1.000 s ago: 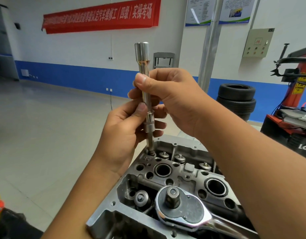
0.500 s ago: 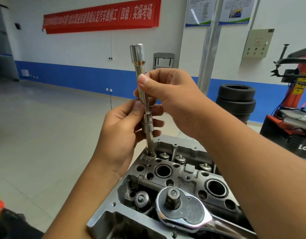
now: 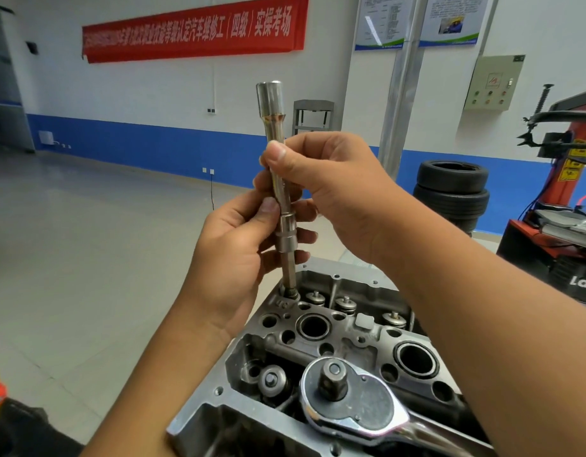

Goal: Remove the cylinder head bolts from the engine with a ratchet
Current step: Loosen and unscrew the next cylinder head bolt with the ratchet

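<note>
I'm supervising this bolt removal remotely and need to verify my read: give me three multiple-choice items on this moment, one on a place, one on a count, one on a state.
1. Where does the ratchet lie?
A. On the cylinder head
B. On the floor
C. In the right hand

2. How many tyres are stacked by the blue wall?
A. One
B. Two
C. Four

3. What holds the extension bar?
A. Nothing
B. Right hand only
C. Both hands

Answers:
1 A: it rests on the cylinder head, drive square up.
2 B: two tyres sit stacked.
3 C: the left hand and right hand both grip it.
</note>
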A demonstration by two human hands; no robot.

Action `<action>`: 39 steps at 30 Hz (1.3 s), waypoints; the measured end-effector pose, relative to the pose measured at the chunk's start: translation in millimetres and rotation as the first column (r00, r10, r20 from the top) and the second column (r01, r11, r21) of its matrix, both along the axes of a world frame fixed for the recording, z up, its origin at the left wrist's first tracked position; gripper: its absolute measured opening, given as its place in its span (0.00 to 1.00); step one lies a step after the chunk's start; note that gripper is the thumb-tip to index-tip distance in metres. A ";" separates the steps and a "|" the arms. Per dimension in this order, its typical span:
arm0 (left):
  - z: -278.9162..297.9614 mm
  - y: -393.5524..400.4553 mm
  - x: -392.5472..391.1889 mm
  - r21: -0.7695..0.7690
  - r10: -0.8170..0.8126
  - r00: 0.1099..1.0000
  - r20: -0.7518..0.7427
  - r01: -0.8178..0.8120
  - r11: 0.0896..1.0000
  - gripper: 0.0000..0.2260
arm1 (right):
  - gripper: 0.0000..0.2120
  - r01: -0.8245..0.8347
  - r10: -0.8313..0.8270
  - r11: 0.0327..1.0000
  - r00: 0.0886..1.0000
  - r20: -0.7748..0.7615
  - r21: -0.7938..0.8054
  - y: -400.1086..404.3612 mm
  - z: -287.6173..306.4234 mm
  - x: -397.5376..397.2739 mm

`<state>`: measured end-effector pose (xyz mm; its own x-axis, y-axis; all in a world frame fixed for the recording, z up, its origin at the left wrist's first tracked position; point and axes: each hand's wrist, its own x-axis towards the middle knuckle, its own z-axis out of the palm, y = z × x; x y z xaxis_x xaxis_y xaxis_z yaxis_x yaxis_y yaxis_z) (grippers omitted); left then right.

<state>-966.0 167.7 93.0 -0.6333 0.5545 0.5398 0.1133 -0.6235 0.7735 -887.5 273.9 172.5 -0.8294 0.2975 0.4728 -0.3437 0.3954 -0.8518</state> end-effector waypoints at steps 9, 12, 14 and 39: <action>-0.8 -0.5 -1.7 0.023 0.143 0.989 -0.034 -0.143 0.989 0.10 | 0.10 0.020 -0.019 0.998 1.000 -0.016 0.058 1.4 -0.9 -0.9; -0.5 -0.4 1.2 -0.034 0.010 1.000 -0.026 -0.011 0.999 0.11 | 0.11 0.005 -0.005 1.000 1.000 0.014 0.014 0.2 0.5 0.3; 0.4 0.2 2.5 -0.047 -0.017 1.000 -0.022 0.016 0.999 0.12 | 0.13 -0.019 0.020 1.000 0.999 0.035 -0.022 -1.5 0.6 0.9; -2.3 0.6 -2.3 -0.012 0.137 0.988 -0.074 -0.139 0.990 0.08 | 0.08 0.011 -0.012 0.998 1.000 0.014 0.068 1.4 0.1 -0.6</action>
<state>-968.3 168.4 90.7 -0.6640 0.4740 0.5784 0.2535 -0.5850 0.7704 -888.0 275.3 172.6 -0.8329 0.2749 0.4803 -0.3268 0.4560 -0.8278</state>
